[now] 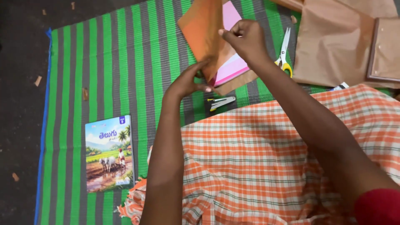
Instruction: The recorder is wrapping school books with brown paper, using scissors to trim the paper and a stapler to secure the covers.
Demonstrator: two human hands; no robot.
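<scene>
A pink book (231, 66) lies on the striped mat, partly wrapped in brown paper (203, 29) that stands up folded over it. My left hand (187, 81) pinches the lower edge of the paper against the book. Higher up, my right hand (246, 38) grips the paper's folded edge. Both hands hold the same sheet, close together above the mat.
A green and grey striped mat (104, 71) covers the dark floor. A picture-covered textbook (109, 154) lies at left. A stapler (222, 102) sits below the book, yellow-handled scissors (284, 52) to its right. Brown paper sheets (333, 41) lie at top right. Orange checked cloth (258, 166) covers my lap.
</scene>
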